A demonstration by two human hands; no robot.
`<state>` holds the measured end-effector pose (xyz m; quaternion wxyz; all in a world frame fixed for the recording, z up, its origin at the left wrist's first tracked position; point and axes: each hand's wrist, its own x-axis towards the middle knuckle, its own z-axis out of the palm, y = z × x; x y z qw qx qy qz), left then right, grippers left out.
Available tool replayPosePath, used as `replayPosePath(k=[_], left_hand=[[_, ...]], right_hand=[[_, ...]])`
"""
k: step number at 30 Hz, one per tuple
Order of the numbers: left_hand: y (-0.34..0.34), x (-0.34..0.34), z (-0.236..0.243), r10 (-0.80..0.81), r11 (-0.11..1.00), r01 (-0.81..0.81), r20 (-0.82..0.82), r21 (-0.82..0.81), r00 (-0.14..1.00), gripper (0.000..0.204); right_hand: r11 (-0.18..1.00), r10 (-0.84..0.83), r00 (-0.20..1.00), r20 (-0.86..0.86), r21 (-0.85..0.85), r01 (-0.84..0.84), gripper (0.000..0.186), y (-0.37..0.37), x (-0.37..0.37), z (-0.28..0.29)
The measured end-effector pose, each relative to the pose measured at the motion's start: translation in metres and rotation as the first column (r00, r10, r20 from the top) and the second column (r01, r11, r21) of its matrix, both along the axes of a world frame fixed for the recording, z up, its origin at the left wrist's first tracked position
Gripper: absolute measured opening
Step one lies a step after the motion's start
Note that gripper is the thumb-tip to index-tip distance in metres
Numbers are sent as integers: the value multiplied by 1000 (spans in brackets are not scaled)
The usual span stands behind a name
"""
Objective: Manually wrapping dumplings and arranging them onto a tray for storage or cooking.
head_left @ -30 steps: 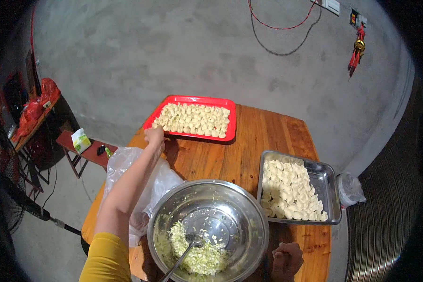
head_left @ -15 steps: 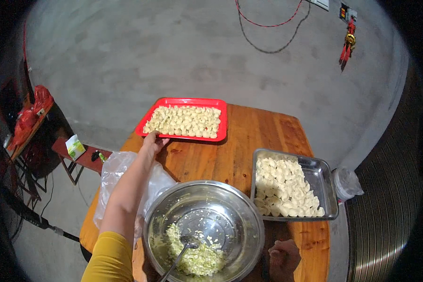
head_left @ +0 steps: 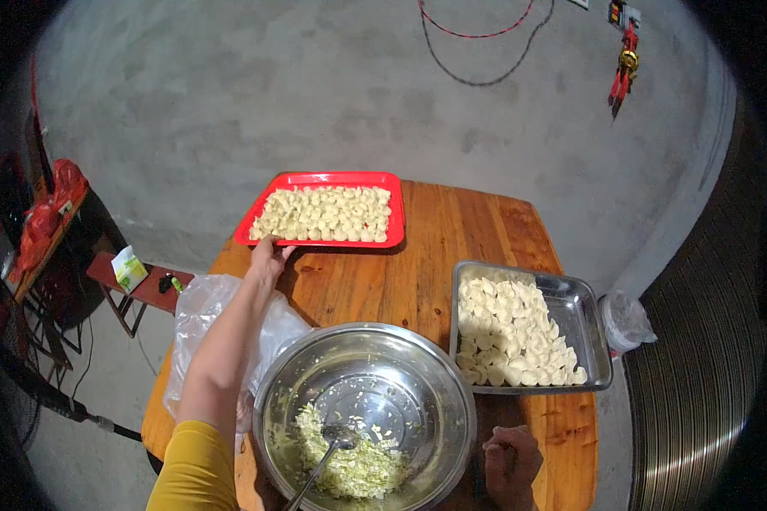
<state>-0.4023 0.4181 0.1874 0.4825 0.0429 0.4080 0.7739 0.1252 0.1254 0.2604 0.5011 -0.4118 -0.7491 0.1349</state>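
Observation:
At the far left of the wooden table sits a red tray (head_left: 396, 196) covered with rows of small pale dumplings (head_left: 324, 213). My left hand (head_left: 267, 258) reaches out to its near left corner, fingers at the rim and thumb below the near edge. In front of me is a large steel bowl (head_left: 418, 375) holding a chopped pale-green filling (head_left: 362, 468), with a metal spoon (head_left: 339, 438) leaning in it. My right hand (head_left: 511, 460) is curled and partly shadowed beside the bowl; nothing shows in it.
A steel tray (head_left: 571, 311) of folded dumplings (head_left: 511, 332) stands at the right of the table (head_left: 426, 281). Past it is a plastic-wrapped tub (head_left: 626, 322). A clear plastic bag (head_left: 200, 328) lies under my left forearm. A red bench (head_left: 158, 285) with a tissue pack (head_left: 129, 271) stands left.
The view has shifted slightly. The red tray sits a little farther left on the table, with my left hand still at its corner. My right hand stays curled beside the bowl.

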Motion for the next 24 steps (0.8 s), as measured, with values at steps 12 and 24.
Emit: replayPosePath(k=[12, 24], left_hand=[[-10, 15, -3, -4, 996, -1, 55, 86, 998, 12], [-34, 49, 48, -31, 995, 35, -54, 89, 998, 18]], right_hand=[[999, -12, 1000, 25, 38, 11, 19, 7, 4, -6], [1000, -25, 1000, 0, -5, 25, 16, 2, 8, 1]])
